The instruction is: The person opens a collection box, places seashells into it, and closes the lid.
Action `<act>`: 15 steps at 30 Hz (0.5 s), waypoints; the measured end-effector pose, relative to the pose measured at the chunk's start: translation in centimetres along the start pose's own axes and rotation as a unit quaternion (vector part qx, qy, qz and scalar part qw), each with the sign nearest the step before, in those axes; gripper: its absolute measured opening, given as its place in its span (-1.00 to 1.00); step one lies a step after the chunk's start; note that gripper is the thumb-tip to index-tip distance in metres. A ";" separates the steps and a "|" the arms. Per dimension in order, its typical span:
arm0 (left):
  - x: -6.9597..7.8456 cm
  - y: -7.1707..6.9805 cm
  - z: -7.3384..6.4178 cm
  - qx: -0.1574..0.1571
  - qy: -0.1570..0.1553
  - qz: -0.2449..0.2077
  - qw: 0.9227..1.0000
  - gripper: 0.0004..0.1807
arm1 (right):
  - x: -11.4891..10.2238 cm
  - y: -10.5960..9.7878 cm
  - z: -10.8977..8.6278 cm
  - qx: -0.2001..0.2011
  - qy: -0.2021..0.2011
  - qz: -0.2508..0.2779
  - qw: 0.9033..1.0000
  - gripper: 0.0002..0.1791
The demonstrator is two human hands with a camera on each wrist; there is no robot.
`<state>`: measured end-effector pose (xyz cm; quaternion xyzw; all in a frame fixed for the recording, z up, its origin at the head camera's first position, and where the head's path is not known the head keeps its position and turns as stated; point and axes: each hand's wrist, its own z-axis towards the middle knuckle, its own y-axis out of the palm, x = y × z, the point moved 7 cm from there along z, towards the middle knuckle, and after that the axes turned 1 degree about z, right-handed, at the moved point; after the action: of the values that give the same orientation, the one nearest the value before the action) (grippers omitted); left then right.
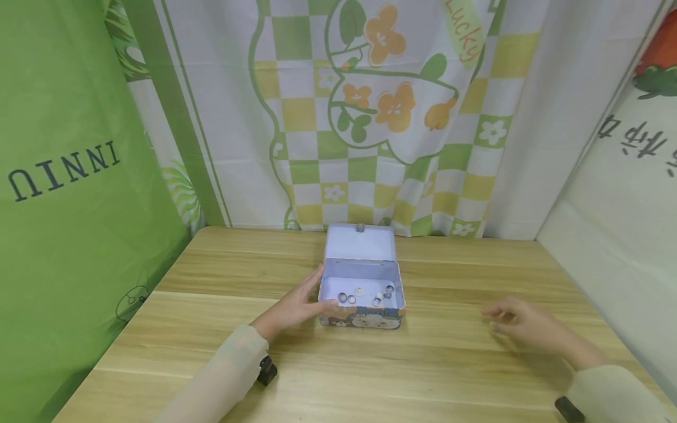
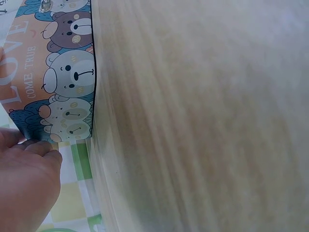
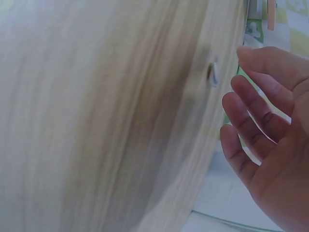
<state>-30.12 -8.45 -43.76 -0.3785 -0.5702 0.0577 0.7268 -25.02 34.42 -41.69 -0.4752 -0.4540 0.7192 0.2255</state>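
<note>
A hinged tin box (image 1: 362, 320), printed with cartoon bears, stands on the table with its lid (image 1: 361, 242) raised at the back. Several small rounded pieces, whitish and dark like shells, lie on its pale floor. My left hand (image 1: 296, 305) holds the box at its left side, fingers along the side wall and thumb over the front rim. Off to the right, my right hand (image 1: 523, 323) hovers low over the table, fingers loosely bent. In the right wrist view a small white-and-brown piece (image 3: 213, 75) shows beyond its fingertips, apart from them.
The wood-grain table (image 1: 423, 376) ends at a green-and-yellow checked curtain (image 1: 349, 170) behind the box. A green cloth (image 1: 79, 247) hangs along the left and a white printed cloth (image 1: 619, 217) along the right.
</note>
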 end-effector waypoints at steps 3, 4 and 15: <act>0.0 0.0 0.0 0.000 0.001 -0.001 1.000 0.06 | 0.5 0.3 -0.3 -0.021 0.030 0.010 0.999 -0.68; 0.0 0.0 0.0 0.000 0.001 -0.001 1.000 0.06 | 0.6 0.4 -0.4 -0.028 0.038 0.015 0.999 -0.67; -0.2 0.0 0.0 0.001 0.003 -0.005 1.000 0.07 | 1.8 0.7 -0.7 -0.038 0.024 0.014 0.999 -0.67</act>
<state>-30.16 -8.49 -43.91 -0.3756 -0.5699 0.0538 0.7289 -25.15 35.71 -43.27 -0.5072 -0.4686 0.6927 0.2082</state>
